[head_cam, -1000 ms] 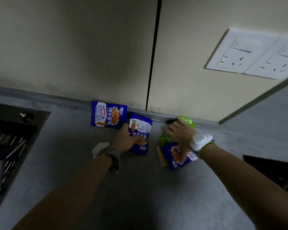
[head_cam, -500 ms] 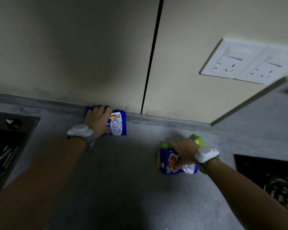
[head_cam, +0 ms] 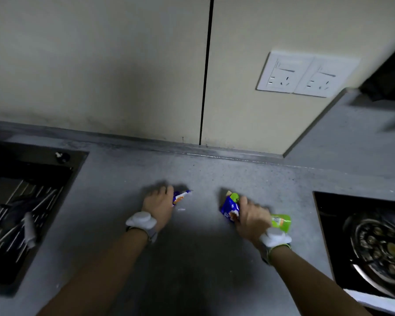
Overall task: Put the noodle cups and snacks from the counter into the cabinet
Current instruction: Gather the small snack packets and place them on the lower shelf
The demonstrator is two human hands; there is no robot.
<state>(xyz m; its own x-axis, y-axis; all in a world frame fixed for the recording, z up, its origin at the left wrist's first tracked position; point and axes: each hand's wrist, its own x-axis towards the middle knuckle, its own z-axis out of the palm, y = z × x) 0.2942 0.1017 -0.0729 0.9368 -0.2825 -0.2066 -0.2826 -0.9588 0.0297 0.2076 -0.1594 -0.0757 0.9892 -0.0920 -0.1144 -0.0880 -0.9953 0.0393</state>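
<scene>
Gripping snack packets, both hands sit low over the grey counter [head_cam: 192, 258]. Left hand [head_cam: 159, 205]: fingers curled shut around a blue packet [head_cam: 180, 197], whose end sticks out to the right past the fingers, at or just above the counter. Right hand [head_cam: 249, 218]: fingers closed around a bundle, a blue pack [head_cam: 229, 207] showing on its left and a green pack [head_cam: 281, 222] on its right. How many items the bundle holds cannot be told. Each wrist carries a white device on a band. Sink [head_cam: 21, 213] lies at far left with utensils inside; stove [head_cam: 374, 242] at far right. Sockets [head_cam: 303, 75] are mounted on the wall above. No cabinet interior is in view.
</scene>
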